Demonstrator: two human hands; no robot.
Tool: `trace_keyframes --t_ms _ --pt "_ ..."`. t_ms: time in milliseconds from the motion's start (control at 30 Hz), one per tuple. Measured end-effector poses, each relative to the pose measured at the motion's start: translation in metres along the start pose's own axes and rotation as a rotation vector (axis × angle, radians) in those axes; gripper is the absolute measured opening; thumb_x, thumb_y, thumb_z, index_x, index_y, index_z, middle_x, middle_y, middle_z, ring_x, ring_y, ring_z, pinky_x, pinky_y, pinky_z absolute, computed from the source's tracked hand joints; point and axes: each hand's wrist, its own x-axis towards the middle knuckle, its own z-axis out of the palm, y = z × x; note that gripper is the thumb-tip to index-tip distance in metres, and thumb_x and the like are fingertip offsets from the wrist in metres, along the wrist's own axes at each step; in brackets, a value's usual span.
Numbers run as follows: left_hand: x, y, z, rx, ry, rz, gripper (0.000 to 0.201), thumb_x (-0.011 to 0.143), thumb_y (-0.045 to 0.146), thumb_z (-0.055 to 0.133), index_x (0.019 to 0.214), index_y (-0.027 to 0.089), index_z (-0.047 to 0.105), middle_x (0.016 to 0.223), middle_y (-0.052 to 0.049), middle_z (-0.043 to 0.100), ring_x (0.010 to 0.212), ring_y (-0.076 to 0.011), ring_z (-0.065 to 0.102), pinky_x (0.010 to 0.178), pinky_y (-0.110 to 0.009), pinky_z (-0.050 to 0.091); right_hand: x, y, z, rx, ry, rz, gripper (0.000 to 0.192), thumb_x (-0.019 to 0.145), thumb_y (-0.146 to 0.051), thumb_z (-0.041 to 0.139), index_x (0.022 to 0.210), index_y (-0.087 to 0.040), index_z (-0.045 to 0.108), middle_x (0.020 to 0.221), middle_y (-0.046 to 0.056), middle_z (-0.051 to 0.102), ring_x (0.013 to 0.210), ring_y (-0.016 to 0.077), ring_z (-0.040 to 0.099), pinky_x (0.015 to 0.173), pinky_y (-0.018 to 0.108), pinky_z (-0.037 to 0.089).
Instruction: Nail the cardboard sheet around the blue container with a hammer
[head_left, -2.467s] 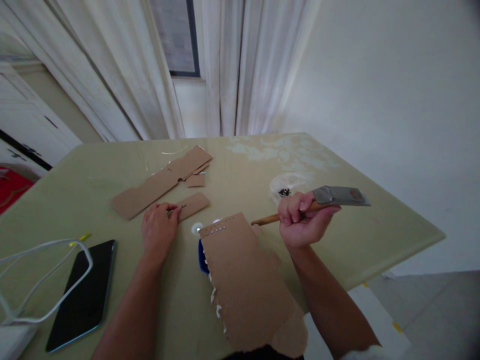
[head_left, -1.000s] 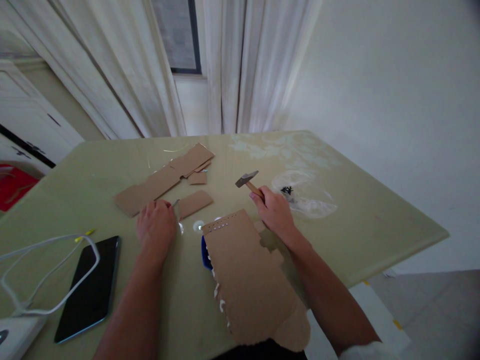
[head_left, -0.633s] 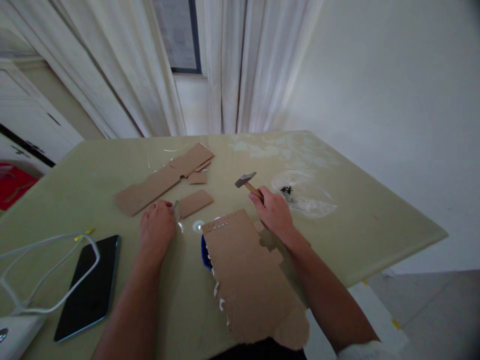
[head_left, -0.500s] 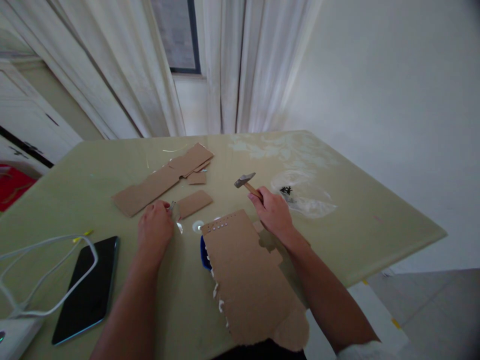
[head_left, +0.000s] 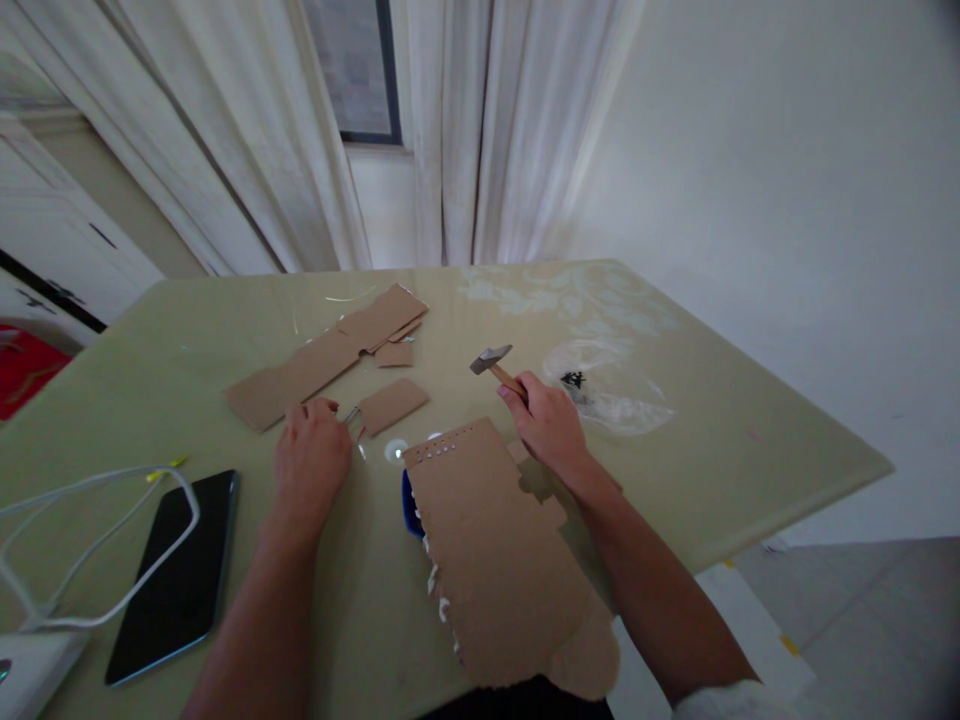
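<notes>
My right hand (head_left: pixel 550 420) is wrapped around the wooden handle of a small hammer (head_left: pixel 492 359), its metal head raised over the table. My left hand (head_left: pixel 312 452) is closed at the left, fingers curled and partly hidden. A thin metal thing (head_left: pixel 352 414) shows by its fingertips, too small to name, close to a small cardboard piece (head_left: pixel 394 406). Between my forearms lies a large cardboard sheet (head_left: pixel 502 560) with rows of small holes and shiny dots near its far edge. A blue object (head_left: pixel 410 505) peeks out from under its left side.
A long cardboard strip (head_left: pixel 322 365) and scraps lie beyond my left hand. A clear plastic bag (head_left: pixel 619 395) with small black pieces (head_left: pixel 574 380) rests at the right. A black tablet (head_left: pixel 176 575) and a white cable (head_left: pixel 112 615) are at the left.
My left hand has shifted slightly right, along with the thin metal thing. The small cardboard piece has slid a little right. My right hand and the hammer stay nearly still.
</notes>
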Motion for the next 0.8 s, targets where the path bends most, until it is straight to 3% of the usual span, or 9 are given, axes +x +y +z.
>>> trace_keyframes --t_ms 167,267,367,600,800 --pt "0.003 0.019 -0.012 -0.660 0.099 0.010 0.030 0.096 0.035 0.060 0.118 0.016 0.067 0.104 -0.013 0.073 0.093 -0.0285 0.073 0.087 -0.045 0.059 0.000 -0.001 -0.002 0.005 0.000 0.008 0.032 0.111 -0.048 0.050 0.098 -0.022 0.064 0.082 0.005 0.073 0.073 0.0213 0.063 0.062 0.032 0.024" --pt "-0.004 0.039 -0.021 -1.081 0.046 0.009 0.040 0.086 0.041 0.079 0.117 0.019 0.066 0.100 -0.007 0.075 0.091 -0.0234 0.075 0.085 -0.039 0.061 0.000 -0.002 -0.003 0.008 -0.009 0.006 0.032 0.111 -0.047 0.049 0.098 -0.021 0.064 0.083 0.005 0.073 0.072 0.0210 0.063 0.062 0.032 0.025" --pt "-0.015 0.056 -0.029 -1.336 -0.051 -0.007 0.044 0.077 0.036 0.091 0.111 0.020 0.068 0.099 -0.006 0.079 0.096 -0.0219 0.078 0.092 -0.037 0.062 0.000 -0.003 -0.005 0.019 -0.010 0.010 0.032 0.111 -0.047 0.048 0.099 -0.022 0.064 0.084 0.006 0.074 0.071 0.0207 0.063 0.062 0.032 0.026" --pt "-0.025 0.069 -0.034 -1.477 -0.121 -0.027 0.047 0.073 0.030 0.097 0.111 0.022 0.069 0.095 -0.004 0.084 0.092 -0.0196 0.080 0.086 -0.031 0.064 -0.002 -0.005 -0.007 0.027 -0.013 0.017 0.033 0.111 -0.047 0.048 0.099 -0.021 0.064 0.084 0.006 0.074 0.073 0.0214 0.064 0.063 0.032 0.027" --pt "-0.032 0.079 -0.034 -1.462 -0.161 -0.017 0.035 0.076 0.034 0.094 0.099 0.020 0.071 0.094 -0.006 0.085 0.094 -0.0225 0.082 0.088 -0.034 0.066 -0.002 -0.005 -0.007 0.005 -0.025 0.015 0.035 0.112 -0.049 0.045 0.101 -0.022 0.064 0.085 0.006 0.075 0.073 0.0209 0.064 0.062 0.032 0.026"
